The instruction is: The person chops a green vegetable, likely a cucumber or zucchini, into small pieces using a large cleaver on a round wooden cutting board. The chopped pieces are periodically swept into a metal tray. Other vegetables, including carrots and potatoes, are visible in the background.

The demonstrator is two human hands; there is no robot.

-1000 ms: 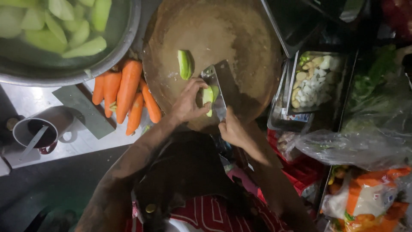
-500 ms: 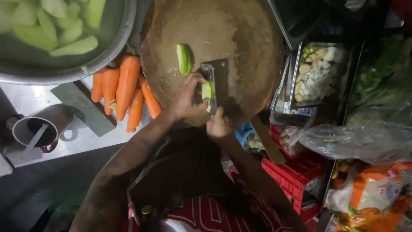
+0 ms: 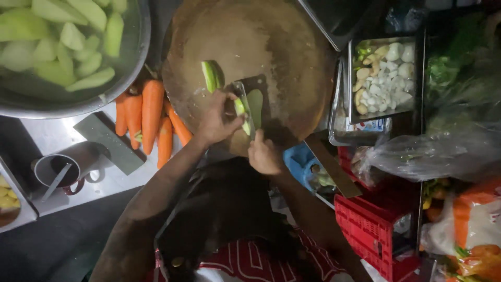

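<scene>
A dim kitchen counter (image 3: 62,138) of pale metal fills the left of the view, crowded on every side. At its top left sits a large metal basin (image 3: 133,62) of water holding pale green peeled vegetable chunks. Beside it, in the middle, lies a big round wooden chopping board (image 3: 261,31), worn and brown. To the right stands a metal tray (image 3: 383,75) of white and pale sliced pieces, with clear plastic bags (image 3: 433,151) of greens below it and a red plastic crate (image 3: 386,219) lower still. A row of orange carrots (image 3: 151,117) lies between basin and board, touching the board's left edge. A small metal cup (image 3: 65,167) with a handle stands on the counter at lower left.

On the board, the right hand (image 3: 265,154) closes its grip around the handle of a dark cleaver (image 3: 255,102), whose blade stands on the board. The left hand (image 3: 216,120) presses a green vegetable piece (image 3: 240,109) against the near side of the board, fingers curled over it just beside the blade. The piece is light green with a paler cut face. Another cut green half (image 3: 211,75) lies just beyond, apart from the blade.
</scene>
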